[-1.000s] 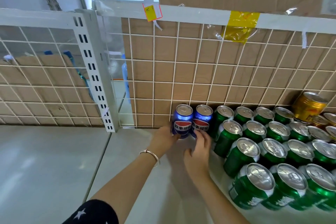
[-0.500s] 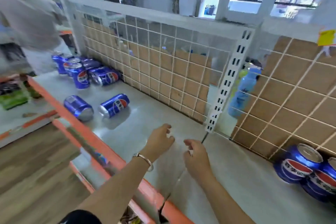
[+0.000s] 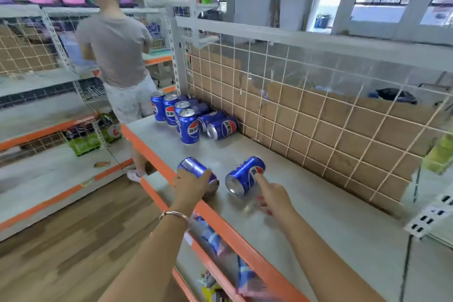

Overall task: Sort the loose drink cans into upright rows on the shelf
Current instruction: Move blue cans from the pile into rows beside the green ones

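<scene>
Moved: both arms have come down onto the two toppled cans that lay ahead of them half a second ago, and the view has swung round to follow.
Landmark: orange shelf edge (image 3: 157,152), the front lip of the shelf (image 3: 331,216).
Edge can (image 3: 193,167): on its side just inside the orange shelf edge, touching the shelf.
Inner can (image 3: 245,175): on its side, one can-width further in from the orange shelf edge, its top end towards the camera.
Left grip (image 3: 191,185): fingers curled over the edge can's wall from above.
Right grip (image 3: 274,197): forefinger stretched out onto the inner can's side and not closed round it; the other fingers are too blurred to read.
Standing cans (image 3: 188,125): four upright, further along the orange shelf edge.
Lying cans (image 3: 220,127): tipped over beside them, on the side away from the orange shelf edge.
Handling: these look sealed, so probably weighty for their size, stiff, smooth and apt to roll; the thin wall could dent under a hard squeeze.
Hold: best wrapped round the middle of the wall, then tipped onto the base.
Risk: the edge can could roll off over the orange shelf edge.
</scene>
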`<state>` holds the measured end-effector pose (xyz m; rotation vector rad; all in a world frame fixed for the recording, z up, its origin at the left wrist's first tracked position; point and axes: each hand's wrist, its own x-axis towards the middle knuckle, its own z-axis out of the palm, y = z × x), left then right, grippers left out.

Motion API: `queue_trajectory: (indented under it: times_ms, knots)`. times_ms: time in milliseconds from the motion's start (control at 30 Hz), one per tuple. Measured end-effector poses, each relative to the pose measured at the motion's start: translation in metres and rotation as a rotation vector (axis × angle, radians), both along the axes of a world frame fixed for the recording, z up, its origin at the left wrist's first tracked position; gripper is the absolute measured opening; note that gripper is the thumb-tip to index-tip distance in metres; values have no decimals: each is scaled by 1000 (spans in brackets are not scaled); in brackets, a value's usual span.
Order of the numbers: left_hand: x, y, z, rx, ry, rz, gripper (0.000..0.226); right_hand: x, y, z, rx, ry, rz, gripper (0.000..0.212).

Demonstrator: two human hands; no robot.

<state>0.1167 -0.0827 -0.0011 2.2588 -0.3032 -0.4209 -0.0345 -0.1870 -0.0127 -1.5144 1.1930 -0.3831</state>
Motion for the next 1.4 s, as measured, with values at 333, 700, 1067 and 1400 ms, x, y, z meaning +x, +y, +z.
queue_trajectory:
  times_ms: [333, 700, 1067, 1400]
  knots:
    - [80, -11, -1, 311, -320, -934, 98, 82, -14, 0, -177, 274, 11, 70]
    - [80, -31, -8, 352, -1074, -1183, 79, 99, -15, 0, -349, 457, 193, 98]
    - [97, -35, -11, 147, -1091, -1129, 84, 80, -12, -3, -479, 541, 148, 87]
    - [68, -45, -17, -183, 273, -711, 32, 61, -2, -1, -568, 599, 162, 81]
